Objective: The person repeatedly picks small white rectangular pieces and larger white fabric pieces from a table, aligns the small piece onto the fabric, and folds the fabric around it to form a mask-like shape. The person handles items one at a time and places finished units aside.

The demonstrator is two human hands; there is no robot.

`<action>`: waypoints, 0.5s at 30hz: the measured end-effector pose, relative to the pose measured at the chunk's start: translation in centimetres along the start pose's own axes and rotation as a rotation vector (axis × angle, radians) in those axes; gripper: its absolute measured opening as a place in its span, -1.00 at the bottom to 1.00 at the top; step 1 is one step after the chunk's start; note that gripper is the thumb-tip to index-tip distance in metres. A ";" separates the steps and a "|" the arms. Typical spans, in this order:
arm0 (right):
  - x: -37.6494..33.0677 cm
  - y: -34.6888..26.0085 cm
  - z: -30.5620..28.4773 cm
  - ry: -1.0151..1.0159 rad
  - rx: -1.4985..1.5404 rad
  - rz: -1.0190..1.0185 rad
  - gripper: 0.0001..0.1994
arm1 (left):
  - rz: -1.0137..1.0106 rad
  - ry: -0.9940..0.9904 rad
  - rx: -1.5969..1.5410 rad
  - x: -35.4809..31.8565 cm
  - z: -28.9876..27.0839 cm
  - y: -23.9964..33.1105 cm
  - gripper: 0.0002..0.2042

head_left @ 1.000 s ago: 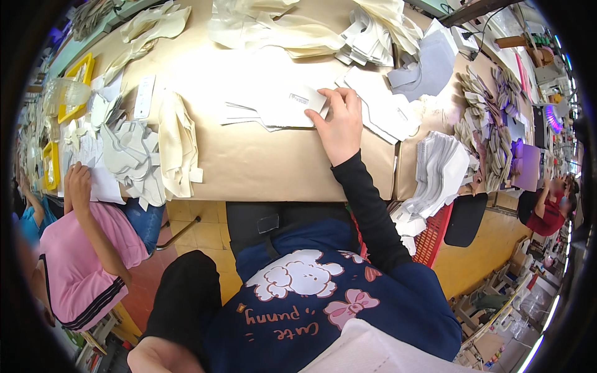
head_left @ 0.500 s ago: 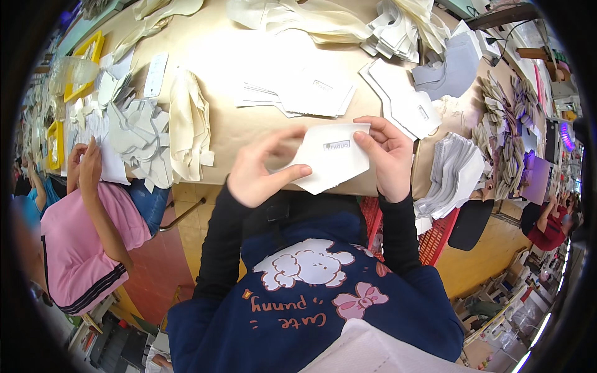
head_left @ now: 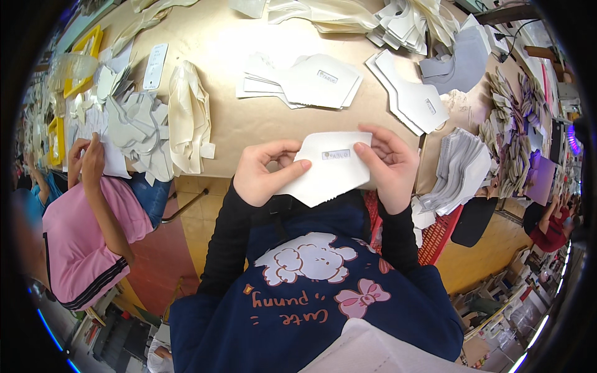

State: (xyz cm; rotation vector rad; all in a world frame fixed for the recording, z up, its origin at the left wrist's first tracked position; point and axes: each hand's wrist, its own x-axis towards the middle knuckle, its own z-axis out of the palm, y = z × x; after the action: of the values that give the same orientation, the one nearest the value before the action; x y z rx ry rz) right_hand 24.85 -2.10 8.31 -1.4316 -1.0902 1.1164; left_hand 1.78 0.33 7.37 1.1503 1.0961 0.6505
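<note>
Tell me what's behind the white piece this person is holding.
Above the white piece, held between the left hand and right hand, brown tabletop shows; below its lower tip, dark clothing. Whatever lies directly behind it is covered.

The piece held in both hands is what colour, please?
White; the held piece shows best in the head view.

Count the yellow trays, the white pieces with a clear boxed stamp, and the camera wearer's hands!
Yellow trays: 2
White pieces with a clear boxed stamp: 3 (one held, two on the table)
Camera wearer's hands: 2 (left hand and right hand)
Total: 7
</note>
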 end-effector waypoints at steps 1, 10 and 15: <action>0.3 0.4 0.3 0.089 -0.211 -0.199 -0.69 | 0.054 0.077 0.076 0.0 0.2 0.0 -0.74; -1.8 2.1 2.1 -0.099 0.099 0.059 -0.86 | 0.607 0.231 0.552 0.3 4.5 -0.8 -0.63; -1.6 1.9 0.8 -0.217 0.045 0.032 -0.91 | 0.640 0.218 0.491 0.2 3.9 -0.8 -0.71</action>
State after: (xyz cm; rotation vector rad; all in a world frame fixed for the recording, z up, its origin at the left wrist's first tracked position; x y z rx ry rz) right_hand 23.96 -3.73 6.48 -1.3187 -1.1887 1.3349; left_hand 5.36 -1.26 6.64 1.9273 1.0988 1.0525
